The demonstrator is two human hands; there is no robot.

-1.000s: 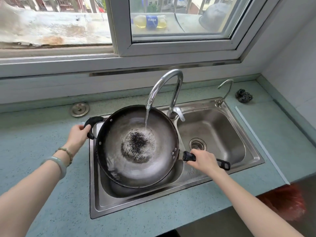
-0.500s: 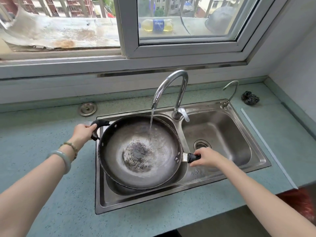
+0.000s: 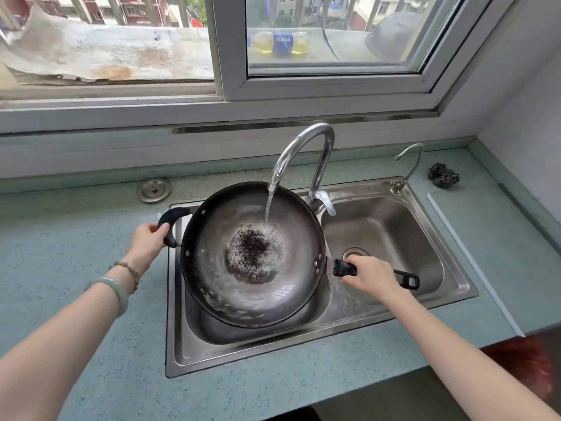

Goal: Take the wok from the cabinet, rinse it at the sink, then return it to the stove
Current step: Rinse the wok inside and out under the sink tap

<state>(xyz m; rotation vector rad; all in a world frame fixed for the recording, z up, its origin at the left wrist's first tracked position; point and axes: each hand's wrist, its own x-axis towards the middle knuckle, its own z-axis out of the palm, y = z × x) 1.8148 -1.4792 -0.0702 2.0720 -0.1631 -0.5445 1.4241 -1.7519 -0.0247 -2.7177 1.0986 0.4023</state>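
Nearest me, two bare arms reach in over the blue-green worktop [image 3: 76,238]. The left hand [image 3: 148,241] has its grip clamped round the loop handle [image 3: 170,215] of the wok [image 3: 218,287]. The right hand [image 3: 368,276] has its grip wrapped over the long handle [image 3: 406,279], close to where it joins the pan.

The wok is held over the left basin [image 3: 212,332] of the sink [image 3: 273,360], and water from the tall tap [image 3: 303,147] falls into it, frothing over a dark patch at the bottom. So I'd judge the wok is out of the cabinet and the rinse is under way. Tipping the water out and carrying it to the stove are left to do, and no stove is in sight.

Counting outward: one wok with two handles, one sink with two basins, two taps including the small tap [image 3: 413,153]. There is one metal disc [image 3: 154,189] and one scourer [image 3: 443,175] at the back of the worktop, and beyond the glass one bottle [image 3: 280,42] lies on its side.
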